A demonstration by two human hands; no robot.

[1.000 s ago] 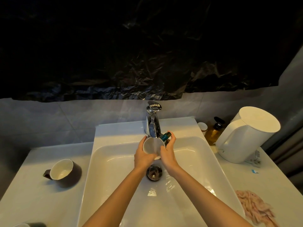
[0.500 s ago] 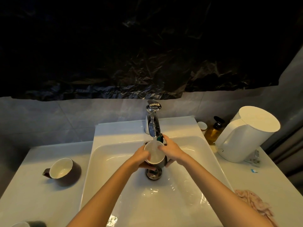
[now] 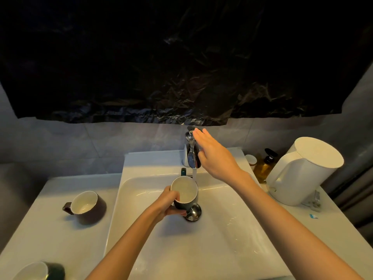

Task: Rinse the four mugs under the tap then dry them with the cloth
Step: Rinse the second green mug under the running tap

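My right fingers (image 3: 199, 135) reach the top of the tap (image 3: 191, 153). Its spout and stream bar the way just left of them, and the black plastic sheet (image 3: 181, 77) hangs close above. To their right a jar (image 3: 250, 159), a soap bottle (image 3: 264, 166) and a white kettle (image 3: 302, 170) crowd the counter. My left fingers (image 3: 178, 213) wrap the dark mug (image 3: 184, 191) — the drain plug (image 3: 194, 213) sits right beside them. Nearer me the basin (image 3: 222, 239) lies open. Well left of them stands a brown mug (image 3: 84, 207).
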